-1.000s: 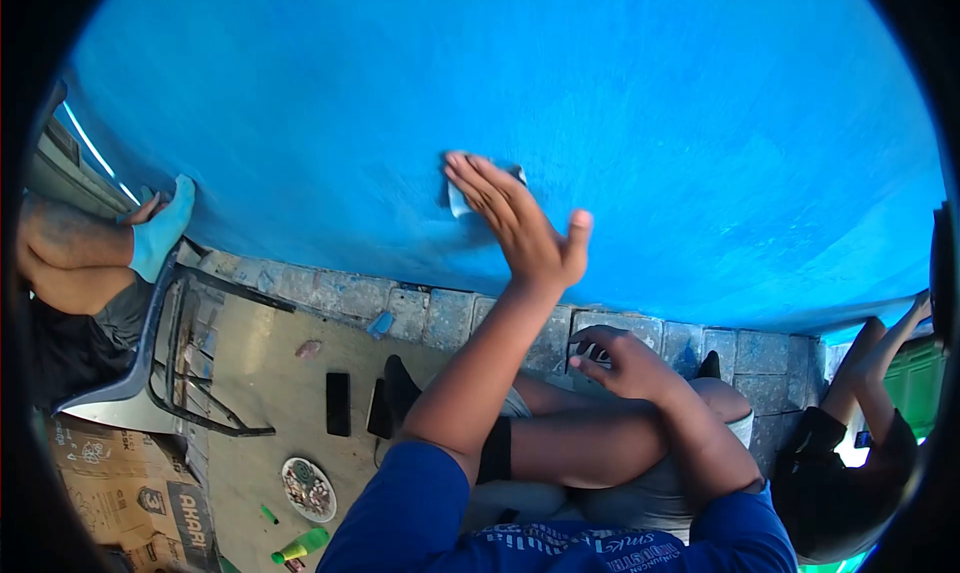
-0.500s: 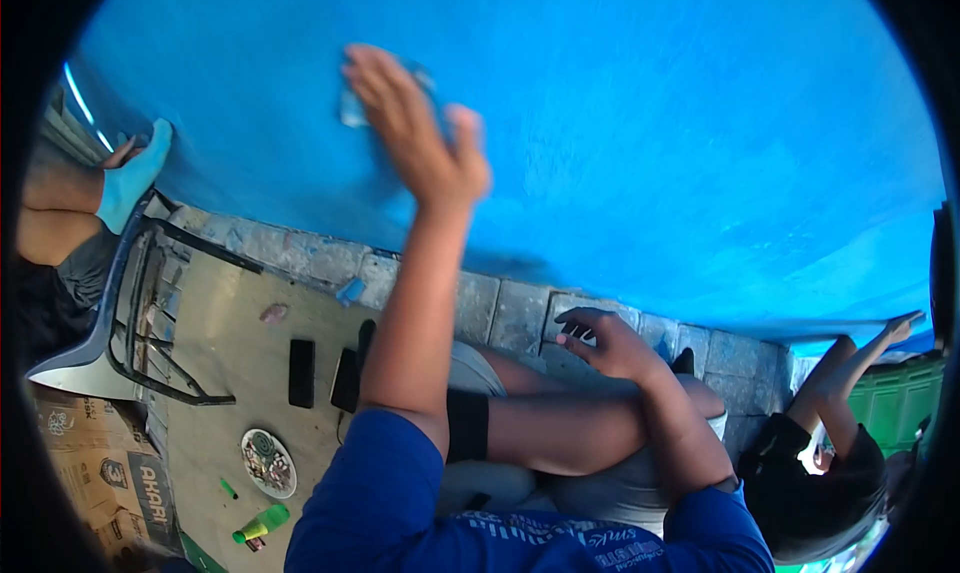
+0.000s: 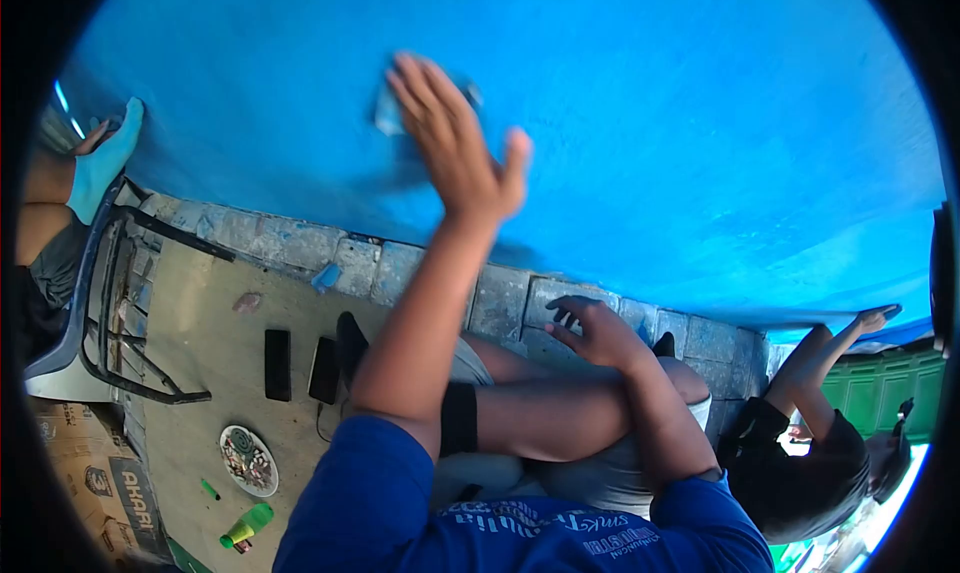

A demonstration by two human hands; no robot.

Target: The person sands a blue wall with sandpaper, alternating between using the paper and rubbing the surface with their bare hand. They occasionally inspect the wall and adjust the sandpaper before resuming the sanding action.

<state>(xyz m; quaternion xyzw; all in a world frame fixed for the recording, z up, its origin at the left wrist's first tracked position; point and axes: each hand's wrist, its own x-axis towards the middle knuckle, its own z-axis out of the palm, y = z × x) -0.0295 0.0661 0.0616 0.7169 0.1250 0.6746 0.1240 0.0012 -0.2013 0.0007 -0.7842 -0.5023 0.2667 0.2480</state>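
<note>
My left hand (image 3: 450, 138) lies nearly flat against a blue-painted wall (image 3: 640, 123), fingers stretched upward and thumb out to the side. Under its palm and fingers it presses a small grey-blue sheet (image 3: 389, 115), whose edges show on both sides; the rest is hidden. My right hand (image 3: 605, 335) hangs loosely over my bent leg, its fingers slightly curled and apart, with nothing in them. The fingertips of that hand look dark. My forearm rests across the knee near the foot of the wall.
Left of me are two phones (image 3: 277, 365), an oval plate (image 3: 262, 481) of small bits, a green bottle (image 3: 247, 525) and a metal-framed chair (image 3: 105, 313). Cardboard boxes (image 3: 105, 483) stand lower left. One person (image 3: 800, 463) sits at right; another's blue-socked foot (image 3: 105, 168) shows at left.
My left hand and the sheet under it have slid to the right across the wall. The view has shifted slightly. My right hand stays over the leg.
</note>
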